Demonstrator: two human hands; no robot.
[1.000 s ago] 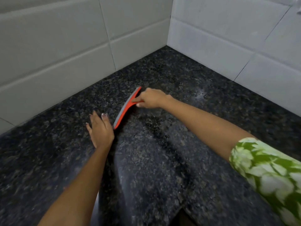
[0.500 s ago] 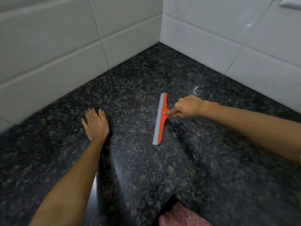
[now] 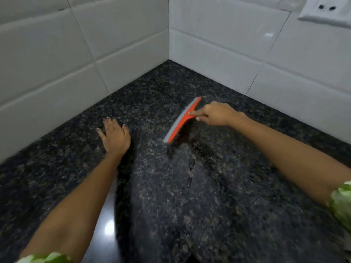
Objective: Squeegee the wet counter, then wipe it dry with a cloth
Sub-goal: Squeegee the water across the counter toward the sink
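My right hand (image 3: 216, 113) grips the orange squeegee (image 3: 182, 120), its blade on the dark counter (image 3: 218, 205). At nine o'clock, my left hand (image 3: 115, 137) lies flat, fingers spread.

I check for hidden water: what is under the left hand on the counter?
The left hand lies flat, fingers spread, on the dark granite counter. Only stone shows around it; the patch beneath the palm is covered, so wetness there cannot be seen.
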